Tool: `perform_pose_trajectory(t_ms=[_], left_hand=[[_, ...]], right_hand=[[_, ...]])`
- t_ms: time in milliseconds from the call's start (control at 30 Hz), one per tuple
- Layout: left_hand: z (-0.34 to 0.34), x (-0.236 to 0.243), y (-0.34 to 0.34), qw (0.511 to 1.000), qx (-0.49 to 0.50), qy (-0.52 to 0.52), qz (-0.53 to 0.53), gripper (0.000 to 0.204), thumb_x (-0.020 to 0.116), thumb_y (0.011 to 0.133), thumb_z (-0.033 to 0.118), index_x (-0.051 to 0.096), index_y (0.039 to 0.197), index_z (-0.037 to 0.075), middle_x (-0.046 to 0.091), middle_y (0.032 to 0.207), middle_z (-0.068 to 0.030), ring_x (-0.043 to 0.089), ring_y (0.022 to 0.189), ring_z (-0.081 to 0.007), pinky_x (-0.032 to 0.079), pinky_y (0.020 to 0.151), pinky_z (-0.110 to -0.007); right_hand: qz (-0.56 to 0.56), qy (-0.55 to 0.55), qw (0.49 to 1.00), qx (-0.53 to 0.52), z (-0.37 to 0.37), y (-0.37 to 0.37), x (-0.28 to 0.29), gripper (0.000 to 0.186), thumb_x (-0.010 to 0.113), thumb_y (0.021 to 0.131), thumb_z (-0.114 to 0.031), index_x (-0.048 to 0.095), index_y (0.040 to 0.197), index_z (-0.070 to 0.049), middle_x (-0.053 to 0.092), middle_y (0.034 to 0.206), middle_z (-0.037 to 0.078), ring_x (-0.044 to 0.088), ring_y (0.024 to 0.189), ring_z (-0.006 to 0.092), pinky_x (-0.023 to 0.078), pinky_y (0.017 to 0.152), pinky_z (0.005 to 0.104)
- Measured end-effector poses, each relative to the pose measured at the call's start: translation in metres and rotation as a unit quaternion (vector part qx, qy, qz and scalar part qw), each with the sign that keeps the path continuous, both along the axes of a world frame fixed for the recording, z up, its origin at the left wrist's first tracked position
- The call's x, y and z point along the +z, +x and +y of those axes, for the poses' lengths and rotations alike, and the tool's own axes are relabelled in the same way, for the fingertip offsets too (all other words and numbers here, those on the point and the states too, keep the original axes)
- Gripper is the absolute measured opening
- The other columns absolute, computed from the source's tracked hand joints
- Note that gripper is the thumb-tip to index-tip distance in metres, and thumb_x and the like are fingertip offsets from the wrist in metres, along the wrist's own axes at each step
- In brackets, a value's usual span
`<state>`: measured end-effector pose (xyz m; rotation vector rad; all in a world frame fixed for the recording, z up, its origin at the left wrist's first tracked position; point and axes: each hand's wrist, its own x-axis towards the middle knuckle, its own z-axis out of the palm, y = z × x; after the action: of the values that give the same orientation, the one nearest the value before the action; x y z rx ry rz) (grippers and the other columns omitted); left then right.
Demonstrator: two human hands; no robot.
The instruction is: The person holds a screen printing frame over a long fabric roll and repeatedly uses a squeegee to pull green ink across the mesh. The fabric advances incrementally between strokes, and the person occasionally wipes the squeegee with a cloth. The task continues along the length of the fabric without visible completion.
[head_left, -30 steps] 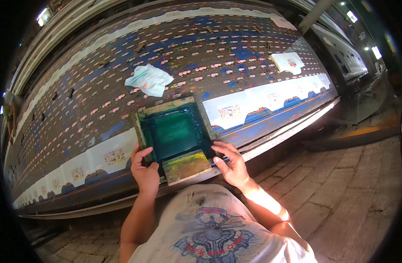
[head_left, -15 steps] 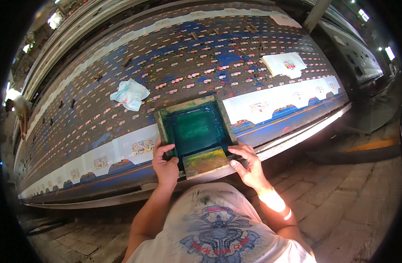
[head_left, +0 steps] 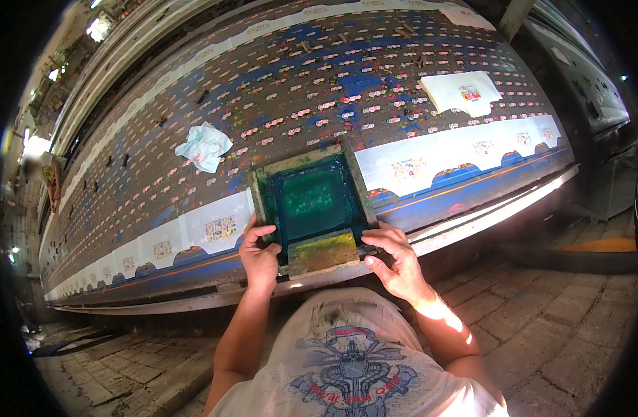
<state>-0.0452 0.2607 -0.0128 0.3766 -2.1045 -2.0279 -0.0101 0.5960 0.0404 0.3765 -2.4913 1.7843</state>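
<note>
A wooden screen-printing frame (head_left: 299,160) lies on the long table in front of me, across a strip of white cut fabric pieces. Its mesh (head_left: 312,198) is wet with dark green ink, and a faint lighter pattern shows in the middle. At the near end of the frame rests a squeegee (head_left: 324,251), a wooden block stained yellow and green. My left hand (head_left: 260,256) grips the frame's left side near the front corner, thumb inward. On the opposite side, my right hand (head_left: 397,263) grips the right corner, fingers curled over the edge beside the squeegee.
White fabric pieces with small colourful prints (head_left: 409,169) run along the table's near edge. A crumpled pale cloth (head_left: 204,146) lies beyond the frame, left. A stack of white printed pieces (head_left: 461,94) sits farther right. Another person (head_left: 51,177) is at the far left. Brick floor (head_left: 527,313) lies below.
The whole view has shifted slightly. Both hands keep their hold on the frame, and the squeegee stays at its near end. The lighter pattern in the green mesh shows more clearly.
</note>
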Motion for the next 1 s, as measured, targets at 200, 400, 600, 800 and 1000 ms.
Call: perform_pose_trajectory(t_ms=[200, 400, 600, 800, 1000], left_hand=[[-0.006, -0.007, -0.001, 0.999, -0.016, 0.035, 0.011, 0.053, 0.064, 0.067, -0.024, 0.079, 0.11, 0.004, 0.053, 0.176, -0.0169, 0.055, 0.158, -0.031, 0.04, 0.129, -0.04], [-0.004, -0.016, 0.0, 0.999, -0.024, 0.017, 0.04, 0.05, 0.064, 0.068, -0.024, 0.077, 0.106, 0.004, 0.056, 0.173, -0.0171, 0.054, 0.158, -0.0313, 0.039, 0.129, -0.041], [-0.002, -0.002, 0.003, 0.999, -0.022, 0.011, 0.029, 0.049, 0.067, 0.075, -0.022, 0.08, 0.113, 0.004, 0.053, 0.173, -0.0207, 0.048, 0.163, -0.0333, 0.036, 0.131, -0.041], [-0.002, -0.005, 0.008, 0.993, 0.0, 0.119, 0.011, 0.053, 0.067, 0.088, -0.021, 0.077, 0.133, 0.006, 0.051, 0.174, -0.0185, 0.049, 0.163, -0.0309, 0.038, 0.131, -0.04], [0.001, -0.003, 0.009, 0.995, -0.006, 0.092, 0.042, 0.057, 0.061, 0.09, -0.023, 0.075, 0.138, 0.006, 0.049, 0.176, -0.0187, 0.05, 0.162, -0.0302, 0.038, 0.132, -0.039]], right_hand=[[0.13, 0.195, 0.972, 0.023, -0.025, 0.001, 0.023, 0.038, 0.087, 0.096, -0.018, 0.082, 0.132, -0.006, 0.074, 0.143, 0.016, 0.063, 0.144, 0.0406, 0.051, 0.119, 0.0557], [0.215, 0.337, 0.898, 0.187, -0.065, -0.02, 0.032, 0.042, 0.074, 0.099, -0.022, 0.079, 0.136, -0.005, 0.074, 0.141, 0.015, 0.064, 0.141, 0.0354, 0.053, 0.114, 0.0517], [0.146, 0.394, 0.866, 0.269, -0.074, -0.071, 0.064, 0.036, 0.071, 0.087, -0.001, 0.08, 0.122, -0.002, 0.079, 0.115, 0.014, 0.076, 0.112, 0.034, 0.061, 0.099, 0.0465], [0.099, 0.356, 0.892, 0.262, -0.087, -0.154, 0.065, 0.038, 0.066, 0.088, 0.006, 0.08, 0.122, -0.003, 0.079, 0.113, 0.019, 0.074, 0.114, 0.0432, 0.061, 0.098, 0.0539], [0.144, 0.363, 0.91, 0.136, -0.106, -0.187, 0.047, 0.049, 0.064, 0.086, 0.008, 0.081, 0.131, -0.005, 0.08, 0.115, 0.02, 0.075, 0.114, 0.0438, 0.062, 0.1, 0.0539]])
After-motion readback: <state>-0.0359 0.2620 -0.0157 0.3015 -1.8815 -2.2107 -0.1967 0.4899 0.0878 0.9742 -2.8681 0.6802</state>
